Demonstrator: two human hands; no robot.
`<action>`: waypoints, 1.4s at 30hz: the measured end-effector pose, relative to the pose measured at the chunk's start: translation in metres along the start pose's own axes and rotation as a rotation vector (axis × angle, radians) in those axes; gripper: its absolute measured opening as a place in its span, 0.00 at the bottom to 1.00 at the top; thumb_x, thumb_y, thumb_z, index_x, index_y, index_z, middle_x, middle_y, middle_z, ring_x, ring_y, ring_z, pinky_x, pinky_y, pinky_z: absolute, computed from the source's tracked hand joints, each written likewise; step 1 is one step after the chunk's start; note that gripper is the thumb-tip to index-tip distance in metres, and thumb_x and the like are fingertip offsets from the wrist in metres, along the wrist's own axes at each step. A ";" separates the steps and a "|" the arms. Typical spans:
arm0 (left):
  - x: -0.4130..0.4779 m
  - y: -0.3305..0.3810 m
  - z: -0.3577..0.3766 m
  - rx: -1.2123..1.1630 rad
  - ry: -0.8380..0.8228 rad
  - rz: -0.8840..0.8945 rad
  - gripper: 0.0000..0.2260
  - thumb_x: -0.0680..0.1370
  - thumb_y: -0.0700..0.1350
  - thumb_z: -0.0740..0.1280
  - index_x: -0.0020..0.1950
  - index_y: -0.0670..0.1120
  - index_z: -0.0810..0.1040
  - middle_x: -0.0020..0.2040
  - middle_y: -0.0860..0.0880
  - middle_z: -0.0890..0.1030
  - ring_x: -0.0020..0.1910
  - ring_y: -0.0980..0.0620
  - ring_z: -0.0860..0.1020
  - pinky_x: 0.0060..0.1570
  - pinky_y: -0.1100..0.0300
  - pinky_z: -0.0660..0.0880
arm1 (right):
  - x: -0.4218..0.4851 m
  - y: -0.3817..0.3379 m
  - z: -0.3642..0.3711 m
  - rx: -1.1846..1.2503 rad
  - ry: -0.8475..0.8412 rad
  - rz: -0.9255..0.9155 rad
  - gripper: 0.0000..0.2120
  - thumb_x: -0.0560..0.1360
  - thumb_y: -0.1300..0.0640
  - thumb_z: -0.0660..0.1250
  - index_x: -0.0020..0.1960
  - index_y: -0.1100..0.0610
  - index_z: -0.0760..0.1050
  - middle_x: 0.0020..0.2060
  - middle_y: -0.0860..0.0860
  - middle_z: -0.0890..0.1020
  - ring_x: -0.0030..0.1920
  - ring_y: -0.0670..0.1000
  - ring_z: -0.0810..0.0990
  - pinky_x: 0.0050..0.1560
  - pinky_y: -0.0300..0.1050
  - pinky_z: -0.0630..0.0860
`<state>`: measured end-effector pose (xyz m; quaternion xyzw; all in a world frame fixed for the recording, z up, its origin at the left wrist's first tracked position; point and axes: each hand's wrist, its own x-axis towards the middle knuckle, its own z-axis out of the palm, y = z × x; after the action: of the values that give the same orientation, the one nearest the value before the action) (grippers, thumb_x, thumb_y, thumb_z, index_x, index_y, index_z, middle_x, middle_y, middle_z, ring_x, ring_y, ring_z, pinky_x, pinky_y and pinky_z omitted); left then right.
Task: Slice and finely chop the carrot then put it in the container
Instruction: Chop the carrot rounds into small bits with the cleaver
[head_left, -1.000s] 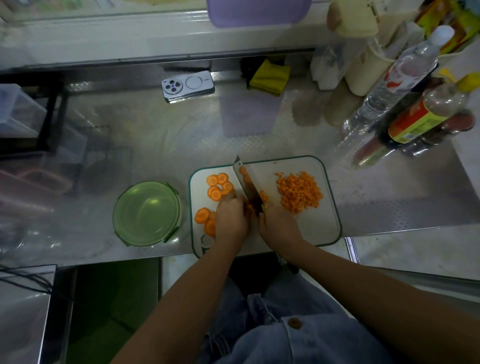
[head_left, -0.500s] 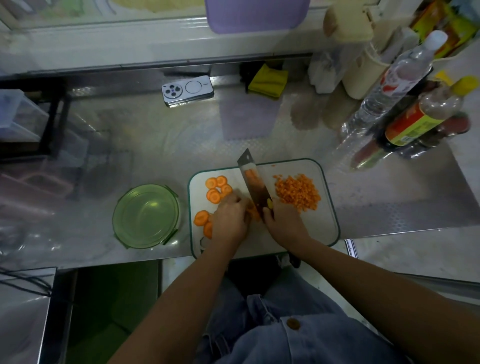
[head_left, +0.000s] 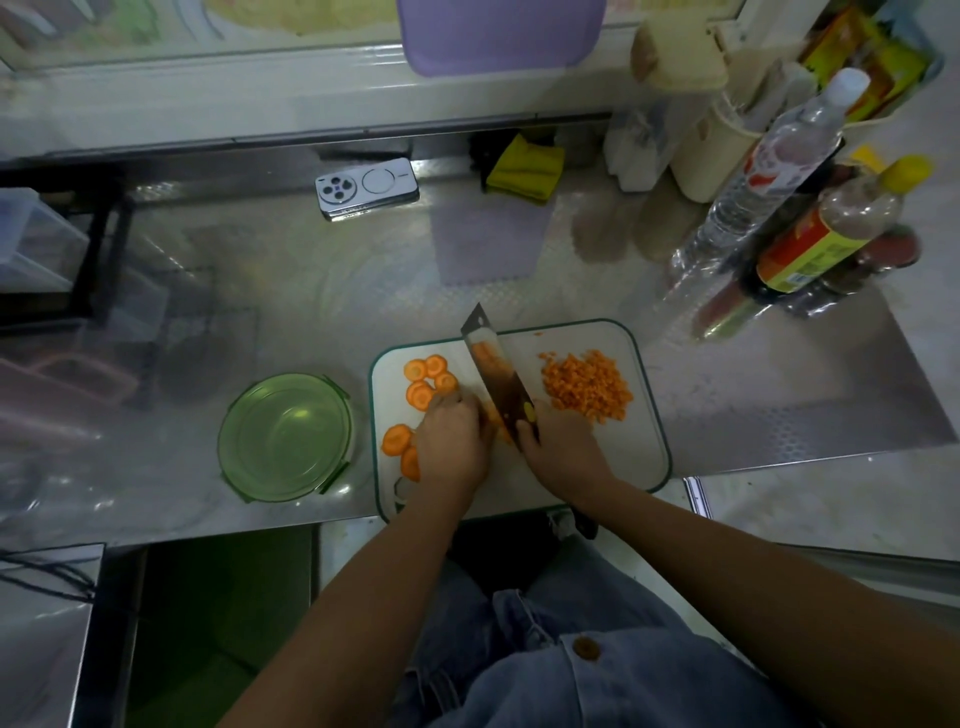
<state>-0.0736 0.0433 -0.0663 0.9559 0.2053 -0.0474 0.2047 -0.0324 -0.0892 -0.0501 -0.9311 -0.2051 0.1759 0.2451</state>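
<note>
No legible text — bottle labels blurred

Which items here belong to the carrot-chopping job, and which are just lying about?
Job: white green-rimmed cutting board, wide-bladed knife, orange carrot slices, finely chopped carrot pile, round green container.
Lying about: white phone, folded yellow cloth, clear plastic water bottle, yellow-capped sauce bottle.

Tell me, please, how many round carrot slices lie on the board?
6: four slices at the board's far-left corner, two by the left hand; more may hide beneath it.
</note>
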 end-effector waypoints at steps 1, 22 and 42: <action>-0.001 0.000 0.000 -0.023 0.006 -0.017 0.06 0.76 0.46 0.66 0.49 0.44 0.77 0.50 0.44 0.78 0.52 0.45 0.75 0.43 0.51 0.74 | -0.001 -0.001 0.001 -0.001 -0.001 -0.014 0.11 0.80 0.56 0.58 0.55 0.63 0.73 0.43 0.60 0.80 0.44 0.60 0.78 0.38 0.45 0.63; 0.002 -0.009 0.010 -0.098 0.032 -0.049 0.07 0.73 0.43 0.66 0.44 0.48 0.85 0.42 0.45 0.80 0.47 0.44 0.76 0.37 0.53 0.71 | 0.011 -0.010 0.017 -0.081 -0.038 -0.007 0.14 0.81 0.55 0.55 0.60 0.61 0.71 0.47 0.59 0.80 0.47 0.61 0.79 0.42 0.51 0.73; -0.002 -0.005 0.010 -0.065 0.078 -0.096 0.07 0.74 0.41 0.65 0.44 0.45 0.84 0.45 0.44 0.80 0.51 0.44 0.74 0.36 0.54 0.67 | -0.001 -0.010 0.014 -0.060 -0.053 -0.032 0.12 0.80 0.55 0.56 0.56 0.61 0.73 0.45 0.58 0.79 0.44 0.59 0.78 0.41 0.51 0.74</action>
<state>-0.0773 0.0427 -0.0768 0.9390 0.2601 -0.0133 0.2248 -0.0422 -0.0762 -0.0555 -0.9296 -0.2315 0.1902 0.2146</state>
